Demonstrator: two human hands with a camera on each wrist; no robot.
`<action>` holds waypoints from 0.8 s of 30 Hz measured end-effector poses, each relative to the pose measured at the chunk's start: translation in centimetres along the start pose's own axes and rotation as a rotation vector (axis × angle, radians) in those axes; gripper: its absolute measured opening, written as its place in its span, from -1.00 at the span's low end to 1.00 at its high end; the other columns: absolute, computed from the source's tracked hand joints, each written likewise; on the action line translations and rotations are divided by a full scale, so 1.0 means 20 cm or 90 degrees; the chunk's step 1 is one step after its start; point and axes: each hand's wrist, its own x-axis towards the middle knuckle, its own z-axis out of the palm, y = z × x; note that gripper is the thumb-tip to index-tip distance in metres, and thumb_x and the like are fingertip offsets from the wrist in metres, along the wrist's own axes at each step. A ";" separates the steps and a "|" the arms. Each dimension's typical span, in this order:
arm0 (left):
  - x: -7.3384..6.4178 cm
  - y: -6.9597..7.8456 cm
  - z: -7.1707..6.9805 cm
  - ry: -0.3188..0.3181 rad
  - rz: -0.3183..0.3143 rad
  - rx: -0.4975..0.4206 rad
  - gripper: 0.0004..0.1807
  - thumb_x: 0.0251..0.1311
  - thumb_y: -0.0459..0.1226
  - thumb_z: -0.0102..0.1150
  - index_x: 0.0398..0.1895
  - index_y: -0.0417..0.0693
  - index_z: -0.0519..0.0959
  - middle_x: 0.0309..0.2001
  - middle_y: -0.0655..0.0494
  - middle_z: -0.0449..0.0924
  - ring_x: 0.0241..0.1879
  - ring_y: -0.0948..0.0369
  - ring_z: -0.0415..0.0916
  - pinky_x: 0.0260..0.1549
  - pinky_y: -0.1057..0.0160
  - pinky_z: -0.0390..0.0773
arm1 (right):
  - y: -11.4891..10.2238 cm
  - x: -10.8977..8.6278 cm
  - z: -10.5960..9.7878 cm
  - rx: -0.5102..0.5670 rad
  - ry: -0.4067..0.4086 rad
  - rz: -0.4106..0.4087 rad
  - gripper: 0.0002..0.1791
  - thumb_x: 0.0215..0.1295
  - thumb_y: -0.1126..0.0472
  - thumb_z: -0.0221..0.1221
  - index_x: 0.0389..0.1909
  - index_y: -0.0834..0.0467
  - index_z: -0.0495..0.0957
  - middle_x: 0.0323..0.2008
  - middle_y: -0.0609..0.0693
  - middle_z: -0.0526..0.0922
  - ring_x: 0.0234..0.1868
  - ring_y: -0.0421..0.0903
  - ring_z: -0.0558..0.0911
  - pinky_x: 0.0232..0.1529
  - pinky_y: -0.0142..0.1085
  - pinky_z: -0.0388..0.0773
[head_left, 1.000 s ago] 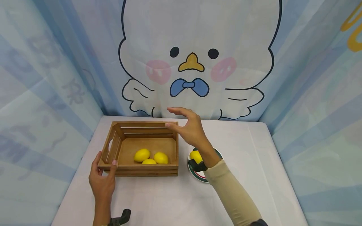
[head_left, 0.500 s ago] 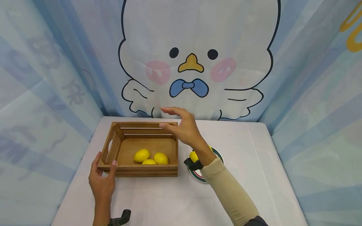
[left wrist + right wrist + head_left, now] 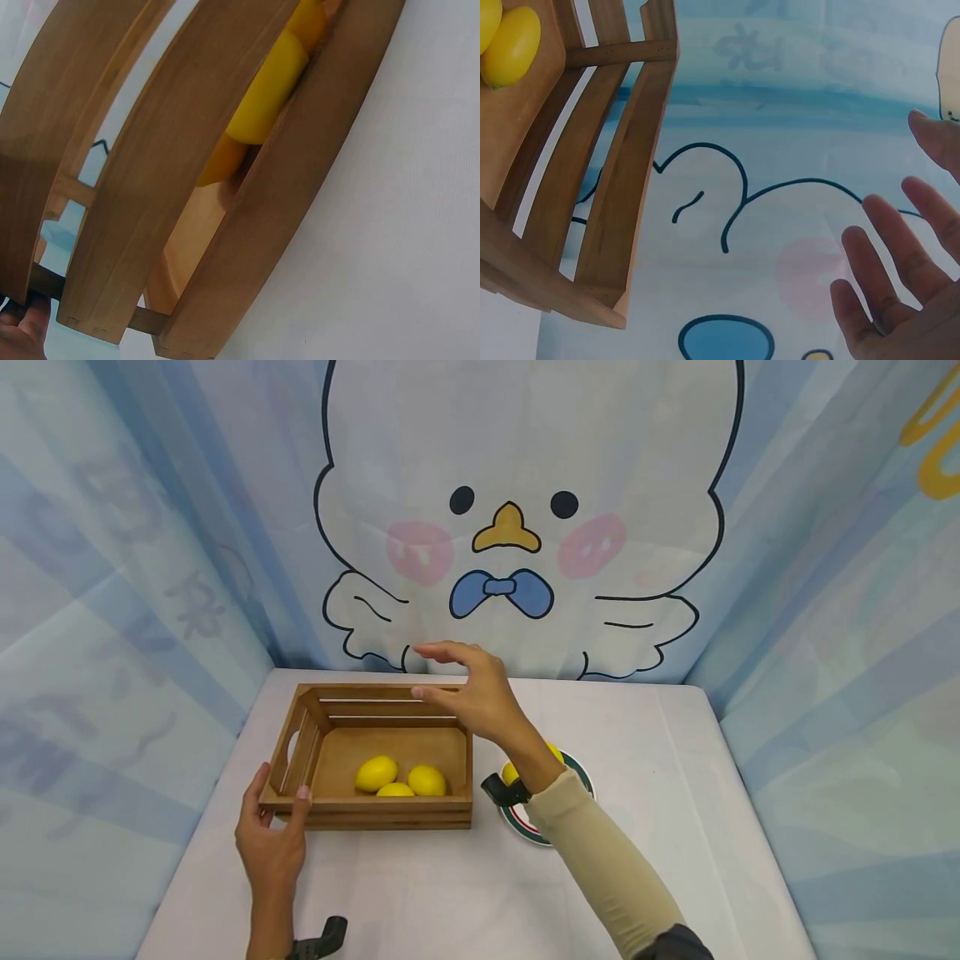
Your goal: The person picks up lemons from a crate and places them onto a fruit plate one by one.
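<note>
A slatted wooden crate [image 3: 390,815] stands at the left of the table, with three yellow lemons [image 3: 377,773] on its floor. My left hand [image 3: 272,845] grips its front left corner, thumb over the front rim and fingers at the left side. In the left wrist view, part of that hand [image 3: 26,330] shows at the end of the slats. My right hand [image 3: 487,697] hovers over the crate's back right corner, thumb and fingers spread apart, holding nothing. The right wrist view shows its fingers [image 3: 889,281] apart from the crate [image 3: 615,172].
Right of the crate sits a green-rimmed plate [image 3: 531,835] with yellow fruit [image 3: 511,774] on it, partly hidden by my right wrist and its black strap [image 3: 506,790]. A white cloth [image 3: 660,827] covers the table. Printed curtains [image 3: 517,460] enclose the back and sides.
My right hand has drifted left, from beside the crate's right end to over its back right corner. My left hand, the crate and the lemons stay put.
</note>
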 end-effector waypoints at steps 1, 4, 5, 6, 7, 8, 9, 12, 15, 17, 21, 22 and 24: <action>0.00 0.00 0.00 -0.001 -0.001 0.001 -0.25 0.38 -0.15 0.39 0.61 0.23 0.37 0.62 0.13 0.33 0.62 0.08 0.22 0.59 0.18 0.21 | 0.00 0.00 0.00 -0.001 -0.003 0.000 -0.40 0.26 0.03 0.53 0.33 -0.12 0.65 0.27 -0.15 0.70 0.28 -0.09 0.60 0.38 0.02 0.52; 0.00 0.00 0.00 -0.005 -0.004 0.001 -0.24 0.39 -0.14 0.39 0.62 0.18 0.36 0.63 0.13 0.31 0.63 0.05 0.20 0.63 0.07 0.18 | -0.01 0.02 0.01 0.002 -0.013 -0.007 -0.40 0.27 0.05 0.52 0.33 -0.09 0.65 0.27 -0.13 0.71 0.29 -0.07 0.61 0.39 0.02 0.52; 0.00 0.00 0.00 -0.006 -0.006 0.001 -0.24 0.39 -0.14 0.39 0.62 0.17 0.35 0.63 0.13 0.30 0.63 0.05 0.19 0.63 0.05 0.17 | -0.01 0.02 0.01 0.005 -0.018 -0.009 -0.40 0.27 0.05 0.51 0.34 -0.07 0.64 0.27 -0.12 0.71 0.30 -0.07 0.61 0.40 0.01 0.52; 0.00 0.00 0.00 -0.007 -0.006 0.001 -0.24 0.39 -0.14 0.39 0.62 0.16 0.35 0.63 0.13 0.30 0.64 0.05 0.19 0.64 0.05 0.17 | -0.01 0.02 0.01 0.009 -0.022 -0.013 -0.40 0.28 0.05 0.51 0.34 -0.05 0.64 0.27 -0.11 0.71 0.31 -0.05 0.61 0.40 0.01 0.52; 0.00 0.00 0.00 -0.008 -0.007 0.000 -0.24 0.39 -0.15 0.39 0.62 0.15 0.35 0.63 0.14 0.30 0.64 0.05 0.19 0.64 0.05 0.17 | -0.01 0.03 0.02 0.011 -0.026 -0.015 -0.40 0.28 0.06 0.51 0.34 -0.04 0.64 0.28 -0.11 0.72 0.31 -0.04 0.61 0.39 0.00 0.53; 0.00 0.00 0.00 -0.008 -0.007 -0.001 -0.24 0.39 -0.15 0.39 0.62 0.15 0.35 0.63 0.14 0.31 0.63 0.05 0.19 0.63 0.06 0.17 | -0.01 0.03 0.02 0.012 -0.029 -0.019 -0.40 0.28 0.06 0.51 0.34 -0.03 0.64 0.27 -0.11 0.72 0.31 -0.05 0.61 0.39 -0.01 0.54; 0.00 0.00 0.00 -0.008 -0.006 -0.002 -0.24 0.39 -0.15 0.39 0.62 0.14 0.35 0.63 0.14 0.31 0.63 0.05 0.20 0.63 0.07 0.18 | -0.01 0.04 0.02 0.013 -0.032 -0.021 -0.40 0.28 0.06 0.51 0.34 -0.03 0.64 0.27 -0.10 0.72 0.30 -0.05 0.61 0.38 -0.01 0.55; 0.00 0.00 0.00 -0.007 -0.004 0.000 -0.24 0.39 -0.15 0.39 0.62 0.17 0.35 0.63 0.15 0.31 0.63 0.06 0.20 0.63 0.07 0.18 | 0.00 0.05 0.04 0.013 -0.040 -0.022 -0.41 0.28 0.05 0.51 0.34 -0.03 0.65 0.26 -0.12 0.73 0.29 -0.08 0.62 0.38 -0.03 0.55; 0.00 -0.01 0.00 -0.007 -0.005 0.001 -0.24 0.39 -0.15 0.39 0.62 0.24 0.35 0.63 0.14 0.31 0.63 0.05 0.20 0.63 0.06 0.18 | 0.00 0.06 0.05 0.015 -0.051 -0.018 -0.41 0.27 0.05 0.51 0.33 -0.04 0.65 0.26 -0.14 0.73 0.28 -0.12 0.63 0.41 -0.04 0.53; 0.00 -0.01 0.00 -0.007 -0.006 -0.001 -0.24 0.39 -0.16 0.39 0.62 0.26 0.35 0.63 0.14 0.31 0.63 0.05 0.20 0.63 0.05 0.18 | -0.01 0.07 0.06 0.018 -0.058 -0.014 -0.42 0.27 0.05 0.51 0.32 -0.06 0.66 0.26 -0.16 0.73 0.28 -0.13 0.63 0.42 -0.04 0.52; 0.01 -0.01 0.00 -0.007 -0.007 -0.001 -0.24 0.39 -0.15 0.39 0.62 0.25 0.35 0.63 0.13 0.31 0.64 0.05 0.19 0.64 0.02 0.17 | -0.01 0.09 0.07 0.018 -0.069 -0.011 -0.43 0.28 0.06 0.51 0.32 -0.08 0.66 0.28 -0.17 0.71 0.29 -0.13 0.62 0.44 -0.04 0.51; 0.01 -0.01 0.00 -0.008 -0.007 -0.002 -0.24 0.38 -0.15 0.39 0.62 0.25 0.35 0.63 0.13 0.31 0.64 0.05 0.19 0.63 0.01 0.17 | -0.01 0.09 0.07 0.018 -0.072 -0.013 -0.43 0.28 0.07 0.51 0.32 -0.08 0.66 0.28 -0.16 0.71 0.29 -0.13 0.62 0.44 -0.04 0.51; 0.01 -0.01 -0.01 -0.009 -0.007 -0.002 -0.24 0.39 -0.15 0.39 0.62 0.25 0.35 0.63 0.13 0.30 0.64 0.05 0.18 0.63 -0.02 0.16 | -0.01 0.10 0.07 0.016 -0.077 -0.019 -0.43 0.28 0.07 0.51 0.32 -0.07 0.66 0.28 -0.15 0.71 0.29 -0.12 0.63 0.45 -0.05 0.50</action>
